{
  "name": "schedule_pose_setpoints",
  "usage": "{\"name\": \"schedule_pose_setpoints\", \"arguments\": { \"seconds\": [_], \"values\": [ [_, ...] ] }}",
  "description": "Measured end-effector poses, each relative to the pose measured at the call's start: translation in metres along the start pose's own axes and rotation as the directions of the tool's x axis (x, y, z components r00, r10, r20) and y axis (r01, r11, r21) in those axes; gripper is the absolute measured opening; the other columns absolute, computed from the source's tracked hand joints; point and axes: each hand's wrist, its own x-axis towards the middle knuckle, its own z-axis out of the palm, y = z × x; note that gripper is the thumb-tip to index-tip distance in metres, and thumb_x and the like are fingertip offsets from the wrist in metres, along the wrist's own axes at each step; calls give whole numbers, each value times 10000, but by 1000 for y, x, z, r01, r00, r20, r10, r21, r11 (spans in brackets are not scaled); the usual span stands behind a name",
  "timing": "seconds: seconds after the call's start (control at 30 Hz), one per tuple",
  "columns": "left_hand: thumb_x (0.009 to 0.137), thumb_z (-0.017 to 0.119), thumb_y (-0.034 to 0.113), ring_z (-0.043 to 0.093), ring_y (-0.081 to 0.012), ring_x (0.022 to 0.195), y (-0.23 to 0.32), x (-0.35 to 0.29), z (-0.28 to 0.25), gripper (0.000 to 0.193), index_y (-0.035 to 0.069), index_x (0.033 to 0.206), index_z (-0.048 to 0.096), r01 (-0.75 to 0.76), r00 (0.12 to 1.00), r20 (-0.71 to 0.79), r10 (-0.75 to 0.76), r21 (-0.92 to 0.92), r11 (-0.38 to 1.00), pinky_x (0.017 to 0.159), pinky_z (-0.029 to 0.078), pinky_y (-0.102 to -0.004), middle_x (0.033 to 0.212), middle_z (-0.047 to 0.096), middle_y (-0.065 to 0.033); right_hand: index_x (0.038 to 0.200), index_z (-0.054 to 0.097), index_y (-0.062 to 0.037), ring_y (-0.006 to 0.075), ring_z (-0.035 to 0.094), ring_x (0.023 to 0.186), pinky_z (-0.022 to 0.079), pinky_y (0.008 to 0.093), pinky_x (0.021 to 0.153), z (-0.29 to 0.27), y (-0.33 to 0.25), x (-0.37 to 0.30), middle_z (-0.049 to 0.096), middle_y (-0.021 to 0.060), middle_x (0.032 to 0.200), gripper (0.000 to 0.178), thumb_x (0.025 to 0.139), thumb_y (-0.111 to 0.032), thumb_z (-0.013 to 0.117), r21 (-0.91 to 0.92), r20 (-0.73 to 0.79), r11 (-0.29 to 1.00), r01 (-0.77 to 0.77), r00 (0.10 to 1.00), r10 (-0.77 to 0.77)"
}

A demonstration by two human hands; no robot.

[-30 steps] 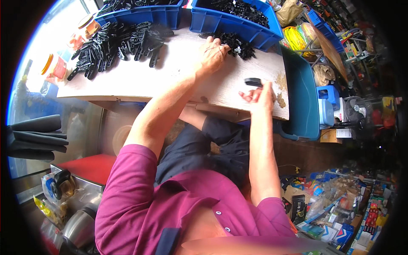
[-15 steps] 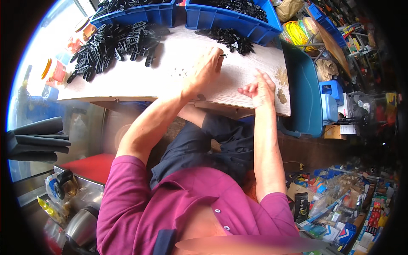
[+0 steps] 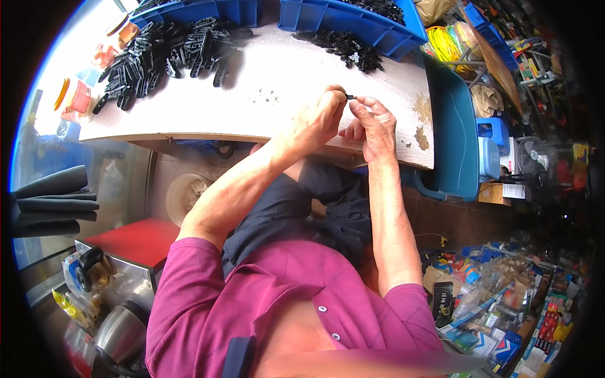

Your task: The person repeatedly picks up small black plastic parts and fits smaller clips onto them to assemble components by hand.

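Note:
Above the front part of the pale table (image 3: 189, 120), my left hand (image 3: 318, 120) and my right hand (image 3: 376, 126) meet at the fingertips. A small black plastic piece (image 3: 350, 97) sits between them, pinched by both; its exact shape is too small to make out. Beyond my hands lies a heap of small black parts (image 3: 343, 47). Farther left is a pile of long black plastic pieces (image 3: 164, 60) with slots in them.
Two blue crates, one on the left (image 3: 220, 12) and one on the right (image 3: 353, 25), hold black parts at the table's back. A teal bin (image 3: 450, 138) stands against the right edge. Jars (image 3: 75, 97) are at the left, a round pale bucket (image 3: 183, 195) below the table.
My left hand has come nearer with the small black piece. My right hand has moved slightly left, and its fingers have closed on the piece's other end.

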Motion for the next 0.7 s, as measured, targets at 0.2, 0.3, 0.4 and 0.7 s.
{"name": "schedule_pose_setpoints", "arguments": {
  "seconds": [0.2,0.3,0.4,0.7],
  "values": [
    [773,576,-31,616,-340,819,3,3,1,52,8,803,595,53,979,194,-56,21,998,727,489,-399,848,617,-155,942,624,-10,114,477,404,517,293,475,-4,-2,-4,482,25,485,201,843,-161,711,-58,-42,998,22,999,-24],
    [745,711,44,581,-319,933,-1,-2,-17,324,25,1037,571,7,997,-76,-6,9,1000,796,476,-413,1019,613,-130,960,596,-45,118,490,425,545,333,497,-8,0,-4,463,8,491,122,884,-128,643,22,-8,999,34,999,-33],
    [747,739,111,560,-302,1001,-29,0,-76,357,40,1066,594,251,958,-257,-130,524,814,846,470,-406,1024,622,-123,969,599,-73,142,522,447,578,396,516,-15,6,-3,481,17,495,137,877,-161,650,61,21,996,63,998,-64],
    [855,634,204,566,-311,969,-77,-10,-138,270,74,1092,634,274,924,-64,-376,797,538,832,477,-394,970,638,-110,961,602,-89,154,554,480,575,423,514,-15,7,-2,492,25,499,116,879,-162,640,71,-3,994,87,996,-87]
  ]
}}
